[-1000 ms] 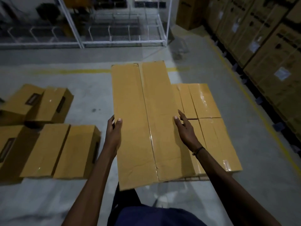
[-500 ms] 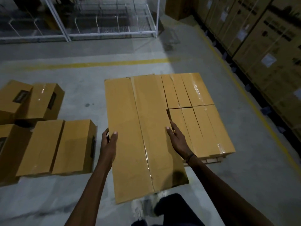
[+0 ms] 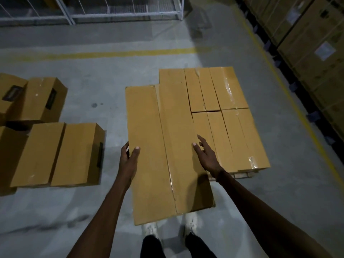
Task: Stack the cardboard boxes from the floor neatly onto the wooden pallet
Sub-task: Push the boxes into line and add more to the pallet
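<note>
I hold a long taped cardboard box [image 3: 167, 146] lengthwise in front of me. My left hand [image 3: 128, 161] grips its left edge with the thumb on top. My right hand [image 3: 206, 157] grips its right edge, thumb also on top. The box hangs beside and partly over the left side of several flat boxes [image 3: 230, 94] packed on the wooden pallet [image 3: 243, 175]. Only a strip of the pallet shows, at the near right corner. One more pallet box [image 3: 171, 76] shows just past the far end of the box I hold.
Several cardboard boxes [image 3: 55, 153] stand on the concrete floor to my left, more behind them [image 3: 37, 99]. White wire racks [image 3: 121, 13] line the back. Tall stacked cartons [image 3: 307, 43] run along the right behind a yellow floor line [image 3: 279, 90]. My shoes [image 3: 149, 228] are below the box.
The held box has come down and back toward me, uncovering a pallet box beyond its far end. My view has tilted down, so my shoes now show. Both hands keep their hold.
</note>
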`<state>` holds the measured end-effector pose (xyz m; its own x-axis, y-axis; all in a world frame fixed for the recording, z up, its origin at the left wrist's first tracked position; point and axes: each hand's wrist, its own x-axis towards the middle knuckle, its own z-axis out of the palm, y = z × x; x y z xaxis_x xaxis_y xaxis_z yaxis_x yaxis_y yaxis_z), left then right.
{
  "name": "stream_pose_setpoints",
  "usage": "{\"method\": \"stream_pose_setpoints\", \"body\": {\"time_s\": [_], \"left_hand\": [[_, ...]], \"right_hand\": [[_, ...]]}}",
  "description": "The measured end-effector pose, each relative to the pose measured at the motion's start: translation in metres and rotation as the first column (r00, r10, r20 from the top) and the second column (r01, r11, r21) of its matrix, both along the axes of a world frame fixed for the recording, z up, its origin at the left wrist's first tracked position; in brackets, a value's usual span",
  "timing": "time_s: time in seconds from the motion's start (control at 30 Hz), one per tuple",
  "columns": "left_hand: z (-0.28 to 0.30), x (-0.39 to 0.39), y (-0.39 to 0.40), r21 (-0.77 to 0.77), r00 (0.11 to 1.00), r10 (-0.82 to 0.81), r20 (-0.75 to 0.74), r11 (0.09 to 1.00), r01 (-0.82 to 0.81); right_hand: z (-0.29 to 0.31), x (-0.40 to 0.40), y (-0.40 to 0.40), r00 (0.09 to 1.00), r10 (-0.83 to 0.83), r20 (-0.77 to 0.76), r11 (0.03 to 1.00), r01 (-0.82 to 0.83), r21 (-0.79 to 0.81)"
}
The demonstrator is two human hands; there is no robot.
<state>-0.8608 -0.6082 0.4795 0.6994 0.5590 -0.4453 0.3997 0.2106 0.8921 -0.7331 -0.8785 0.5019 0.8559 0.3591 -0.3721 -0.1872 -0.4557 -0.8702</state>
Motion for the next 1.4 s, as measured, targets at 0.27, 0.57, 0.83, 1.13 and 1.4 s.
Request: {"method": "stream_pose_setpoints", "body": {"time_s": [0.27, 0.57, 0.83, 1.13, 1.4], "left_hand": [[-0.129, 0.051, -0.018, -0.042, 1.000, 0.024, -0.005, 0.999, -0.024], [-0.329, 0.098, -0.038, -0.063, 0.999, -0.040, -0.010, 0.997, 0.039], [-0.431, 0.135, -0.038, -0.027, 0.995, -0.077, -0.066, 0.997, 0.075], [-0.488, 0.179, -0.048, -0.025, 0.985, -0.123, -0.123, 0.992, 0.121], [-0.513, 0.193, -0.054, -0.024, 0.978, -0.125, -0.169, 0.992, 0.123]], "right_hand": [[-0.135, 0.059, -0.022, 0.998, 0.039, -0.057, 0.997, -0.043, -0.067], [-0.342, 0.099, -0.051, 0.998, -0.003, -0.065, 0.991, -0.006, -0.132], [-0.442, 0.127, -0.056, 0.999, 0.002, -0.042, 0.980, -0.011, -0.200], [-0.494, 0.171, -0.067, 0.999, 0.009, 0.035, 0.962, 0.001, -0.274], [-0.526, 0.195, -0.065, 0.992, 0.072, 0.106, 0.917, -0.024, -0.398]]}}
